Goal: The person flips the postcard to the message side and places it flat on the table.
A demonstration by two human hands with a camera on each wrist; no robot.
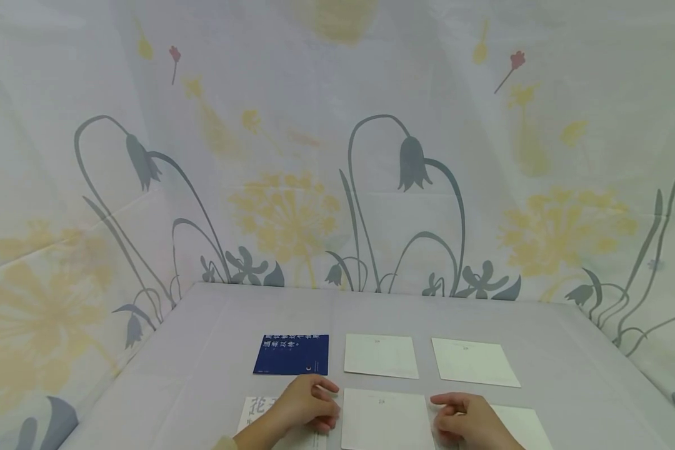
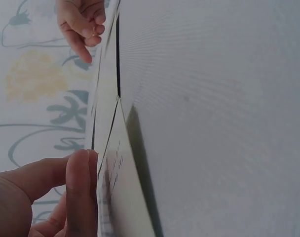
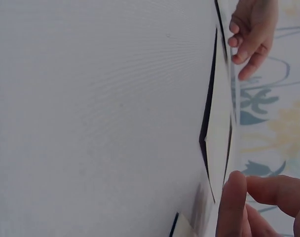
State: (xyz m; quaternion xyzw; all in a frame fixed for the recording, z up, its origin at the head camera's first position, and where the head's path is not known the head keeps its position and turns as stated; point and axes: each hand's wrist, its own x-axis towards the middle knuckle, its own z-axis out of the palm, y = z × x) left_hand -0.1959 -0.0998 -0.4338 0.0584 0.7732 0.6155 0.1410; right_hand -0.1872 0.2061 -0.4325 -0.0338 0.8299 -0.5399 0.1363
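Observation:
In the head view a blank cream card [image 1: 388,420] lies flat in the front row, with a hand at each side. My left hand [image 1: 310,403] is just left of it, fingers loosely bent, and partly covers a white card with grey characters [image 1: 254,407]. By the right edge is my right hand [image 1: 465,420], forefinger pointing inward, overlapping another cream card [image 1: 522,426]. Neither hand grips anything. The left wrist view shows the left thumb [image 2: 82,192] beside the printed card [image 2: 124,192]; in the right wrist view the right thumb [image 3: 233,205] is close to a card edge.
Behind the front row lie a dark blue card with white characters [image 1: 292,355] and two cream cards, one in the middle [image 1: 380,356] and one at right [image 1: 475,362]. A pale cloth [image 1: 169,369] covers the table. A flower-patterned curtain [image 1: 315,125] hangs at the back.

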